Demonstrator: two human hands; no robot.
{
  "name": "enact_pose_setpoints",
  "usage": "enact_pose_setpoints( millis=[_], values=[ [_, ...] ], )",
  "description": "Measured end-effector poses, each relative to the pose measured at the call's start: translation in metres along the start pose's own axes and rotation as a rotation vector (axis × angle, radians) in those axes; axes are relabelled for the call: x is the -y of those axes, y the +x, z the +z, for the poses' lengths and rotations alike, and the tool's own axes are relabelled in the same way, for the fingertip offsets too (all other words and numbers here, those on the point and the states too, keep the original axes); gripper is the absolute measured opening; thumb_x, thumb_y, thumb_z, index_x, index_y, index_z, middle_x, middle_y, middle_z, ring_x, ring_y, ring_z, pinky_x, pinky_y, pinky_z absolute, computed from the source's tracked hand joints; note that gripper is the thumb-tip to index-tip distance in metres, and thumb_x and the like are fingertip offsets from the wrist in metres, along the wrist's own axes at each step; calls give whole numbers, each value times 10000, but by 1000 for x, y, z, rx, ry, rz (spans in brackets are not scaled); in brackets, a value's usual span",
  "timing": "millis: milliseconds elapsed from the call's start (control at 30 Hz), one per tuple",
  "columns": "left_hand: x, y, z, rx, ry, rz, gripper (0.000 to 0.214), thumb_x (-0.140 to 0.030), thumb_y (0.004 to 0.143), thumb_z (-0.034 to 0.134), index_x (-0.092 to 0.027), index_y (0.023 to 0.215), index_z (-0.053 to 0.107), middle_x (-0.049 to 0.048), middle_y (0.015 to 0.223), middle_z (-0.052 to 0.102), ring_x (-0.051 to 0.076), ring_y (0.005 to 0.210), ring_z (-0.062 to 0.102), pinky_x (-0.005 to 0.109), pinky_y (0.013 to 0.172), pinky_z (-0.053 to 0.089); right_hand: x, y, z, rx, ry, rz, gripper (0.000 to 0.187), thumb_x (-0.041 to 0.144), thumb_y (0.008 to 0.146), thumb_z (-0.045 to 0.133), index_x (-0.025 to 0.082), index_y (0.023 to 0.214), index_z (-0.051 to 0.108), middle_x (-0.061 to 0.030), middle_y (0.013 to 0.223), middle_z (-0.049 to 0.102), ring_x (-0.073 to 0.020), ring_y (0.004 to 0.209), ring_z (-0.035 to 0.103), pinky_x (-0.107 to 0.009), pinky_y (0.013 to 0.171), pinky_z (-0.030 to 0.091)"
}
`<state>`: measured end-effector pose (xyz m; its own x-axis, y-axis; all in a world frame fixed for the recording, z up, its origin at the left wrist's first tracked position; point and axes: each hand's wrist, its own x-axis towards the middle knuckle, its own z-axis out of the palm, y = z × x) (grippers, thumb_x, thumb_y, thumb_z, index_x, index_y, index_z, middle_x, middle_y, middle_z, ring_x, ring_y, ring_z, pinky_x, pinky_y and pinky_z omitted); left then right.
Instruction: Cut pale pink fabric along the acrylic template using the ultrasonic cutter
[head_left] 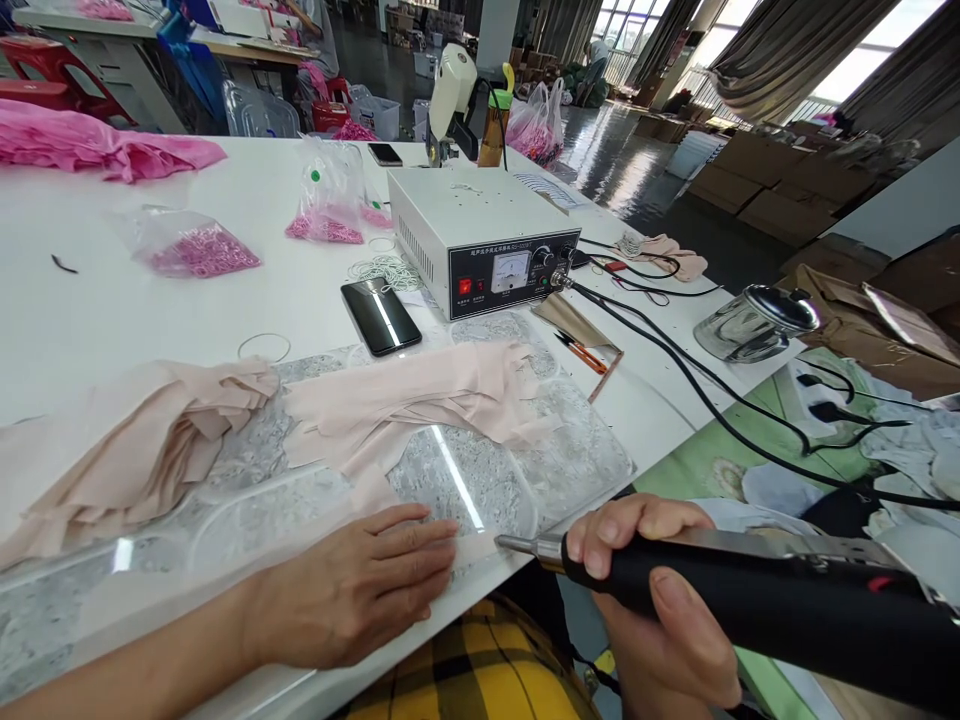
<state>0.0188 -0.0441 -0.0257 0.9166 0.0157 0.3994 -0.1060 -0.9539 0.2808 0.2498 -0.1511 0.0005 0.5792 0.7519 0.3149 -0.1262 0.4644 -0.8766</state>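
Note:
My right hand [675, 610] is wrapped round the black body of a handheld ultrasonic welder [795, 605]. Its pointed metal tip meets, or comes very close to, the end of a pale pink fabric strip [476, 547] near the table's front edge. Stretched flat, my left hand [360, 590] presses on that strip, fingers extended just left of the tip. Part of the strip is hidden beneath the palm. Beyond the hand lies a stack of pale pink fabric pieces [420, 390], with a larger fabric pile [142, 440] to the left. A clear sheet [577, 450] lies under the work.
A white control box [480, 215] with black cables [697, 385] stands behind, beside a phone [381, 315]. Orange thread snips [581, 350] lie right of it. A glass lidded jar [754, 325] is near the right edge. Bags of pink pieces [202, 250] sit farther back.

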Motion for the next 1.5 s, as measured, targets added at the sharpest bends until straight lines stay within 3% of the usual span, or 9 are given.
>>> enact_pose_setpoints(
  millis=[333,667,1100,1500],
  values=[
    [0,1,2,-23,-25,-22,221,-144,1037,496,-108,1117,699,101,1193,741,225,1295,597,372,1214,357,2,0,4,-2,-6,4,101,329,798,648,265,872,622,18,707,573,-144,499,527,-360,480,537],
    [0,1,3,-46,-45,-20,221,-160,1038,492,-99,1143,677,112,1175,741,228,1302,588,371,1202,368,-3,1,18,175,82,-7,104,310,884,640,256,972,639,7,797,620,-119,559,595,-314,561,579],
    [1,-1,4,-50,-41,-14,239,-155,1049,465,-87,1126,681,109,1187,736,236,1319,572,362,1197,367,-11,1,13,257,48,-28,59,282,929,608,267,982,588,1,830,623,-133,584,599,-351,603,592],
    [1,-3,7,-80,-34,-20,210,-172,1037,503,-103,1114,686,106,1198,738,228,1314,579,360,1208,355,2,-9,13,221,12,31,70,313,905,585,255,926,553,19,783,580,-124,585,578,-326,582,570]
  ],
)
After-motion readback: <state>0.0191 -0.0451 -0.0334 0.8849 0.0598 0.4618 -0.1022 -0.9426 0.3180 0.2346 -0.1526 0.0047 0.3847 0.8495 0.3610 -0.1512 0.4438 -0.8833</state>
